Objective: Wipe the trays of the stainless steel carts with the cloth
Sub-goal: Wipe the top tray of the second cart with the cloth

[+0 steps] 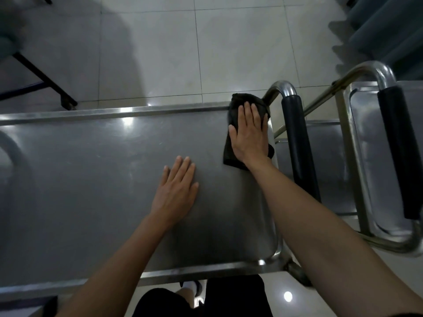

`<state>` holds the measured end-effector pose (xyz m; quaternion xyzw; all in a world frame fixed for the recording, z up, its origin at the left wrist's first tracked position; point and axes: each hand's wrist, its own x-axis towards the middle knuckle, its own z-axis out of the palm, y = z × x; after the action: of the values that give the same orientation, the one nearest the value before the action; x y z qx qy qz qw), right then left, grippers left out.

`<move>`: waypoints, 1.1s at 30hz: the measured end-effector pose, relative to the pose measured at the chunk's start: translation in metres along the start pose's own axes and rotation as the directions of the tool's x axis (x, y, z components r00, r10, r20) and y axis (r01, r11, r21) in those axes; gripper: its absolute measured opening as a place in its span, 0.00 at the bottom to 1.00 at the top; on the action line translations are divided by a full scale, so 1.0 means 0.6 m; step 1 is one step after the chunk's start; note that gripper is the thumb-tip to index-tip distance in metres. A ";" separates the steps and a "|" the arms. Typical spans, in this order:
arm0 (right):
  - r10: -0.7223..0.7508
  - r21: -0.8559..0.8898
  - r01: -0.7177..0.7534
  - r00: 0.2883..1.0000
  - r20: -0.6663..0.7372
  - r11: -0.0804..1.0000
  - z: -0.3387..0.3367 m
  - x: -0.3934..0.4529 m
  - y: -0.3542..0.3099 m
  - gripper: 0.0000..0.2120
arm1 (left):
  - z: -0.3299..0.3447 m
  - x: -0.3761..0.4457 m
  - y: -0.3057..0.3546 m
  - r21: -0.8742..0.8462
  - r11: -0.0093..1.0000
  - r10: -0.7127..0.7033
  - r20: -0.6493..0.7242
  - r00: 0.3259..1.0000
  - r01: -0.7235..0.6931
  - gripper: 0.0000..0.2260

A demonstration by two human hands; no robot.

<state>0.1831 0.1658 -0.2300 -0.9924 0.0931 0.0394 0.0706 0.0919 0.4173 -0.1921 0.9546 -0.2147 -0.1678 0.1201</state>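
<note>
Tray: the top tray (91, 179) of a stainless steel cart fills most of the view, a long, shallow, dull grey metal surface with a raised rim.
Cloth: a dark, crumpled cloth (235, 110) lies on the tray's corner at about 1 o'clock, touching the far rim and the right-hand rim.
Right hand: the right hand (249, 133) lies flat on the cloth with fingers straight and together, pressing it to the metal; this grip is released, not curled round the cloth.
Left hand: the left hand (176, 186) rests palm down on the bare tray near the centre, fingers spread and straight, grasping nothing, seemingly steadying the cart.
Cart handle: a curved steel push bar with a black padded sleeve (297, 143) stands just beyond the tray's right end, at 3 o'clock.
Second cart: another steel cart (370, 156) with its own tray and padded handle sits just beside the first, further toward 3 o'clock.
Floor: pale glossy tiles (160, 53) lie beyond the tray at 12 o'clock.
Progress: the wiping looks under way at the far right corner. The metal shows no clear boundary between wiped and unwiped parts, so I cannot tell how much is finished. The second cart's trays probably remain.
</note>
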 end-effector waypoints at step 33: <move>0.227 0.001 -0.228 0.972 0.063 0.974 0.035 -0.482 -0.088 0.33 | 0.038 -0.229 -0.043 0.023 0.951 0.309 0.015 0.951 -0.309 0.28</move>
<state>-0.0915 0.2721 -0.2176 -0.9731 0.2042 0.0779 0.0726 -0.0241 0.4981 -0.1840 0.9098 -0.3642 -0.1495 0.1317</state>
